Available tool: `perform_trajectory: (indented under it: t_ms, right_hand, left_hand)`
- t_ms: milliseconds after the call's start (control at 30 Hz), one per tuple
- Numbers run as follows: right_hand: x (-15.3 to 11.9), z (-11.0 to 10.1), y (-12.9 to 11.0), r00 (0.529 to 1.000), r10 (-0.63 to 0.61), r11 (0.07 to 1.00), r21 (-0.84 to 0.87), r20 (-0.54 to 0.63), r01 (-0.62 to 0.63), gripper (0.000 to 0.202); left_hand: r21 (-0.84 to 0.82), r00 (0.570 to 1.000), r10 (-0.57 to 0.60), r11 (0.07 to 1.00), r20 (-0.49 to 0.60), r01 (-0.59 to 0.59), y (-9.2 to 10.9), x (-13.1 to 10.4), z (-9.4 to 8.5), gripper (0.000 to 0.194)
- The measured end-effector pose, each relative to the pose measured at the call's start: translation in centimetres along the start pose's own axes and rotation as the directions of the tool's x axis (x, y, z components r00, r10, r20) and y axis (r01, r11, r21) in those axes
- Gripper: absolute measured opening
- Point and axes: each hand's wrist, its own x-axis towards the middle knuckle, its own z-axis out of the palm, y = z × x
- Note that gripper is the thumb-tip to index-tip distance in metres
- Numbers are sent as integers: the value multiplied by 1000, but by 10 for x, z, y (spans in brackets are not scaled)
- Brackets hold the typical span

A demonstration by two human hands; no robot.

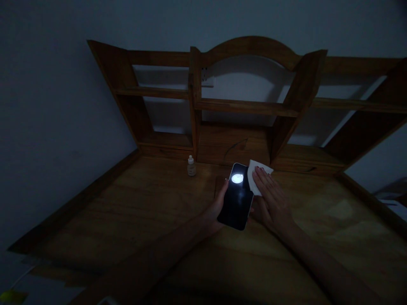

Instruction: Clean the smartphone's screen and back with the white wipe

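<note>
A dark-screened smartphone [235,205] is tilted above the wooden desk, with a bright round reflection near its top. My left hand [216,209] grips it from the left, thumb along the edge and some fingertips showing at the right side. Against the phone's upper right edge lies a folded white tissue [254,186]. My right hand [270,199] holds that tissue, its fingers together and pressed over it. The palm side of the right hand is hidden.
Left of the phone, a small white-capped bottle [191,167] stands on the desk [152,203]. A wooden shelf unit [244,108] runs along the back. On the wall behind it is a power socket [207,80]. White papers [394,207] show at the far right.
</note>
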Motion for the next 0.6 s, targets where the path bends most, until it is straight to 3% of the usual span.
perform_trajectory:
  t_ms: [600]
  right_hand:
    - [2,1,1,1000,-13,999,41,13,13,70]
  left_hand:
    - [-19,995,3,1000,-101,-5,-3,-4,5,78]
